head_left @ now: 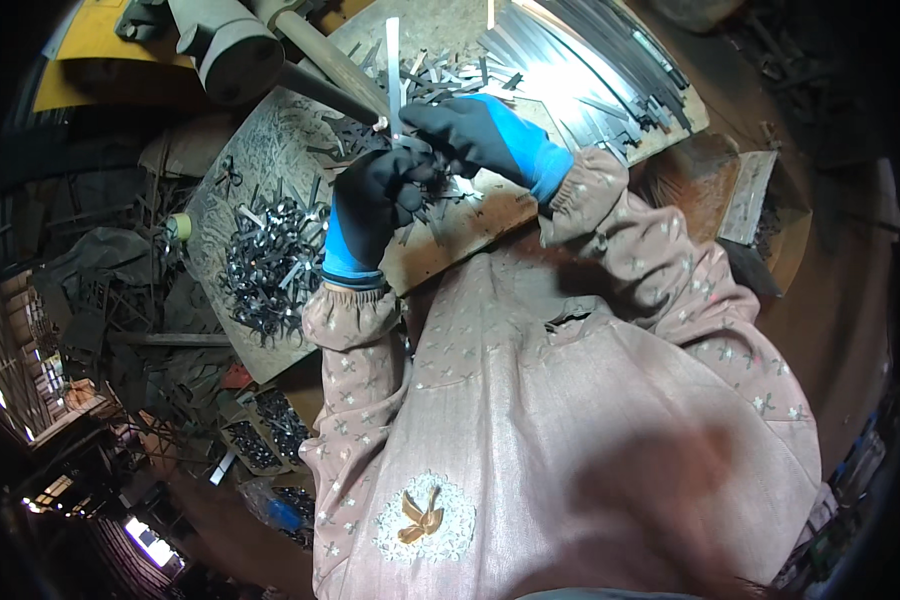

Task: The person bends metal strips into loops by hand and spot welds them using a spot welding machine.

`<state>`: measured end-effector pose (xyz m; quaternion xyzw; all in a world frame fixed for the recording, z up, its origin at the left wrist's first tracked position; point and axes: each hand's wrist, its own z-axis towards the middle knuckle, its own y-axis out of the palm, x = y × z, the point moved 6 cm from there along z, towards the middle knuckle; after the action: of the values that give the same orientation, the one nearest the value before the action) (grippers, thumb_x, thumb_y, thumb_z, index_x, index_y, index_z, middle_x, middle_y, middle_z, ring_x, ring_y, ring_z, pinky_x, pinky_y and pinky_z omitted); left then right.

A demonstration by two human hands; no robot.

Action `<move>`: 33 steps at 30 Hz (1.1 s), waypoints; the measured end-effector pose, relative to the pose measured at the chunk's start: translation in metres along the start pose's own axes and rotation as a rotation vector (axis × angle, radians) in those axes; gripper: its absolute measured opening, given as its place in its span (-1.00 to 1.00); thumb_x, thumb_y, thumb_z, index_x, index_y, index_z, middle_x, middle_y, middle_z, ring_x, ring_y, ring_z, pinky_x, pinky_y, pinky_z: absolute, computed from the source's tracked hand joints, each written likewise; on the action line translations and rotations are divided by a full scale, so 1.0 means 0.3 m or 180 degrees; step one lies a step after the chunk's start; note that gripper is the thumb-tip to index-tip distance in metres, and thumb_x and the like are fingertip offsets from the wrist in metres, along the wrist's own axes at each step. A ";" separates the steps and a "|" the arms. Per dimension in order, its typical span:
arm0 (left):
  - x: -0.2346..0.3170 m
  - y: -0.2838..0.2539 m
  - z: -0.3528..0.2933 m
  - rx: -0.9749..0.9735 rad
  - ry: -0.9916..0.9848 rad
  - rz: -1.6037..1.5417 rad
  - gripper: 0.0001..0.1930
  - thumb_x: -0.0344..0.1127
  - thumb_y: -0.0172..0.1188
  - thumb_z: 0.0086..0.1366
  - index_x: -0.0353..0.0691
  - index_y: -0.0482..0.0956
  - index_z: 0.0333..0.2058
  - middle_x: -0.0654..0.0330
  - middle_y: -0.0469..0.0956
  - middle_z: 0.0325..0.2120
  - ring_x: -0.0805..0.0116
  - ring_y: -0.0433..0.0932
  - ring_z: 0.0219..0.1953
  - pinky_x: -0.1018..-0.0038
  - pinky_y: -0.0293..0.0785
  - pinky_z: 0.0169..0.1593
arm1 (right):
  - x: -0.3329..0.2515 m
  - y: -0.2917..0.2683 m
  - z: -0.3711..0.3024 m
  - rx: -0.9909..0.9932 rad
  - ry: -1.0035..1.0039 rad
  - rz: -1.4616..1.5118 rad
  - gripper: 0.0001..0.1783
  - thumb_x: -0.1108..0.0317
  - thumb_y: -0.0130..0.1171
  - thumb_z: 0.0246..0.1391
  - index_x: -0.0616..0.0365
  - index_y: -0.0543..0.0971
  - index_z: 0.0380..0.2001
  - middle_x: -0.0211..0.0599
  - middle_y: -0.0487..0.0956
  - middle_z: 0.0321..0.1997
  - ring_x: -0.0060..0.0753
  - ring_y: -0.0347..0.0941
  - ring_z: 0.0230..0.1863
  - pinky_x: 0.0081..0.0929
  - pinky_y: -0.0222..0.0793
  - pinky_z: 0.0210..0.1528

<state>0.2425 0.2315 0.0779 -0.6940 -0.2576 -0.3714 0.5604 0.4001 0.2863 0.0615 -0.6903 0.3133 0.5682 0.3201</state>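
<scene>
Both my hands wear black gloves with blue cuffs and meet in front of a machine's metal arm tips (pixel 381 124). A flat, bright metal strip (pixel 393 70) stands up from between them, its lower end hidden by my fingers. My right hand (pixel 470 135) is closed, its fingertips against the strip near the lower end. My left hand (pixel 375 200) is curled just below, also closed; what lies in its fingers is hidden. To its left, a heap of small bent metal pieces (pixel 275 255) rests on the worktable (pixel 208 215).
Long metal strips (pixel 610 70) lie stacked at the table's far right under a bright glare. Short metal pieces (pixel 430 75) are scattered behind my hands. A thick grey machine arm (pixel 232 60) reaches in from the upper left. Boxes of small parts (pixel 250 445) stand at lower left.
</scene>
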 end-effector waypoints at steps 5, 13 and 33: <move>0.089 0.044 -0.047 -0.0446 0.0057 -0.1260 -0.81 -0.54 0.12 0.20 -0.30 0.64 -0.23 0.28 0.58 -0.45 0.59 0.47 -0.57 0.61 0.40 -0.46 | -0.041 0.013 -0.069 0.0189 -0.0963 -0.0286 -0.59 0.45 -0.04 0.27 0.05 0.51 0.17 -0.41 0.47 -0.26 -0.61 0.44 -0.29 -0.62 0.40 -0.32; 0.163 0.130 -0.120 0.1162 -0.0219 -0.0750 -0.50 -0.33 0.35 0.21 -0.35 0.40 0.07 0.19 0.60 -0.34 0.56 0.54 -0.35 0.60 0.46 -0.34 | 0.009 0.045 -0.149 0.1173 -0.0460 0.1325 -0.68 0.43 0.08 0.27 0.14 0.57 0.07 -0.36 0.54 -0.05 -0.57 0.51 -0.15 -0.59 0.48 -0.06; 0.160 0.116 -0.197 0.1339 -0.0609 0.0990 -0.59 -0.01 0.28 0.11 -0.30 0.54 -0.33 -0.13 0.60 -0.51 -0.16 0.61 -0.44 0.05 0.53 -0.35 | -0.092 0.090 -0.236 0.1331 -0.2833 -0.2369 -0.34 0.80 0.06 -0.12 0.17 0.49 0.14 -0.17 0.52 -0.15 -0.20 0.49 -0.18 -0.36 0.48 -0.12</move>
<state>0.2845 0.1632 0.1019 -0.6255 -0.2712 -0.1521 0.7156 0.4154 0.2156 0.0970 -0.3726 -0.0074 0.5785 0.7255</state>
